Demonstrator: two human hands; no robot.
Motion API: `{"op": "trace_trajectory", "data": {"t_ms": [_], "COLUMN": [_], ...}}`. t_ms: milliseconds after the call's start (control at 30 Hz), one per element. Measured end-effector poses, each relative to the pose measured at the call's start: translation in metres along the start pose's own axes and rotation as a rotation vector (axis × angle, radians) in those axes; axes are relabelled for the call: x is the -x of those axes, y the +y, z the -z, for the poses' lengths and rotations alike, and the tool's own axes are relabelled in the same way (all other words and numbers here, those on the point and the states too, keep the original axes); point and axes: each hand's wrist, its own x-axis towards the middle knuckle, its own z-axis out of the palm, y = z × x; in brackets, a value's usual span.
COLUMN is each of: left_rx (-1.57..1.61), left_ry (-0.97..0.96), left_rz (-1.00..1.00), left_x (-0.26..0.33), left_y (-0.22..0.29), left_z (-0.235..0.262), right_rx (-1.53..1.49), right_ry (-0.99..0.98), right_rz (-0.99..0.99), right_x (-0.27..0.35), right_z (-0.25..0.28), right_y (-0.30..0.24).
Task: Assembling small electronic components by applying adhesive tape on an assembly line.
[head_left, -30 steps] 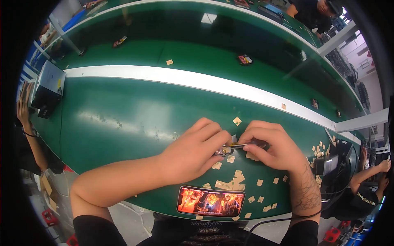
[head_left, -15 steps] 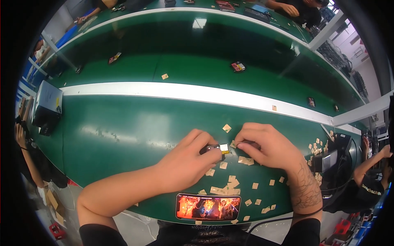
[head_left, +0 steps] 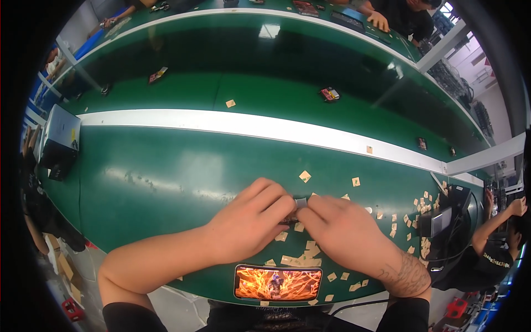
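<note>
Sm. grey-faced part (head_left: 301,203), prob. metallic, sits btwn fingers (head_left: 316,211), mostly hidden.

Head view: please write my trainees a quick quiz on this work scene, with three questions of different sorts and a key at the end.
1. Multiple choice. What shows between the left hand and the right hand?
A) a pair of scissors
B) a small grey part
C) a mug

2. True or false? The phone lies face down near the edge of the green table.

3. Fill the gap, taking sides as the person sees them. Most of the loose tan squares lie toward the ______ side of the table.

Key: 1 B; 2 false, it lies face up; 3 right.
</note>
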Motion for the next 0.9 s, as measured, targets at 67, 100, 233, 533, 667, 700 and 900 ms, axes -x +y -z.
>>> {"op": "trace_trajectory", "data": {"t_ms": [67, 100, 233, 533, 667, 700, 900], "left_rx": [0.013, 0.010, 0.018, -0.022, -0.098, -0.093, -0.091], "left_ry": [0.000, -0.001, -0.010, -0.018, -0.043, -0.051, -0.073], "left_rz": [0.019, 0.020, 0.028, 0.034, 0.011, 0.015, 0.012], "left_x": [0.000, 0.000, 0.000, 0.003, 0.005, 0.004, 0.000], "left_y": [0.001, 0.001, 0.002, 0.003, 0.004, 0.003, 0.002], "left_z": [0.001, 0.001, 0.002, -0.001, -0.003, -0.004, -0.004], "right_rx": [-0.143, -0.283, -0.493, -0.701, -0.755, -0.710, -0.579], "right_ry": [0.001, 0.001, 0.073, 0.004, -0.025, -0.008, 0.045], "right_rz": [-0.081, -0.162, -0.137, -0.216, -0.118, -0.147, -0.191], "right_x": [0.001, 0.002, 0.000, -0.003, -0.001, -0.001, -0.004], "right_z": [-0.006, -0.009, -0.011, 0.016, 0.013, 0.011, 0.002], "right_y": [0.004, 0.008, 0.026, 0.044, 0.062, 0.063, 0.058]}}
